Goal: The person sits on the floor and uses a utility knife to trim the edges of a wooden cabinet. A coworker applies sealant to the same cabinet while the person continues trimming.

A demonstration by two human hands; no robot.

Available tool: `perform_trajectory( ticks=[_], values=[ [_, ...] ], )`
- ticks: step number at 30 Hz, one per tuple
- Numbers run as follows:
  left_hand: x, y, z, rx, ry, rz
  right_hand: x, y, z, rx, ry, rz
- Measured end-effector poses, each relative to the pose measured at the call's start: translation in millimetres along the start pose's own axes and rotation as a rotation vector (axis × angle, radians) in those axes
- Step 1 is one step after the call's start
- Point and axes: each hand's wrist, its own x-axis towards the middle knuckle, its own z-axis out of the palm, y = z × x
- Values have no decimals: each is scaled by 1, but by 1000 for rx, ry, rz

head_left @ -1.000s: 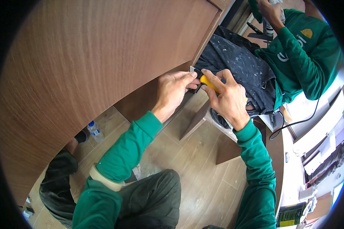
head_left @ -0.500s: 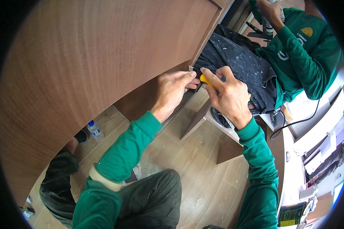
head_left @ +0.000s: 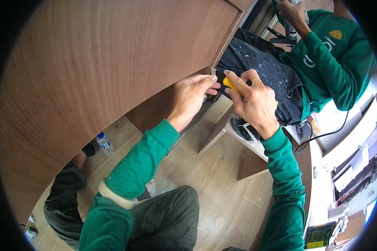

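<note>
My right hand (head_left: 255, 100) is closed round the yellow handle of a scraper (head_left: 231, 85), whose dark blade points toward my left hand. A pale strip shows at the blade's far end. My left hand (head_left: 192, 94) pinches that end between thumb and fingers; whether a small piece is also held there, I cannot tell. Both hands are close together in front of the lower corner of a large brown wood panel (head_left: 125, 54), near a co-worker's dark, paint-specked trousers (head_left: 259, 62).
At the right a co-worker in a green sweatshirt (head_left: 335, 62) holds a caulking gun (head_left: 290, 33). Below the hands stands a step stool (head_left: 222, 129) with a sandalled foot on it. A water bottle (head_left: 105, 144) stands on the floor at left. A black cable (head_left: 322, 134) hangs at right.
Both my hands and the scraper have shifted slightly to the right, and my right hand a little upward. My hold looks the same. The co-worker's caulking gun has tilted a little.
</note>
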Motion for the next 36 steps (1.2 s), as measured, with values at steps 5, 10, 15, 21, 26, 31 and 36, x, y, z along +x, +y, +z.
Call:
perform_trajectory(
  ticks=[5,10,15,21,26,31,36],
  values=[
    [0,-12,-21,80,49,43,-25,10,-1,226,80,91],
    [13,-9,-25,40,106,26,-28,0,9,714,-162,413],
    [26,-19,-29,80,109,15,4,-6,6,812,-338,467],
    [18,-48,-49,235,30,130,21,-9,12,434,-202,219],
    [17,-52,-48,243,34,172,27,-10,11,326,-127,151],
    [16,-53,-47,232,37,142,23,-9,21,316,-158,126],
    [13,-48,-47,241,17,108,26,-8,14,333,-140,146]
  ],
)
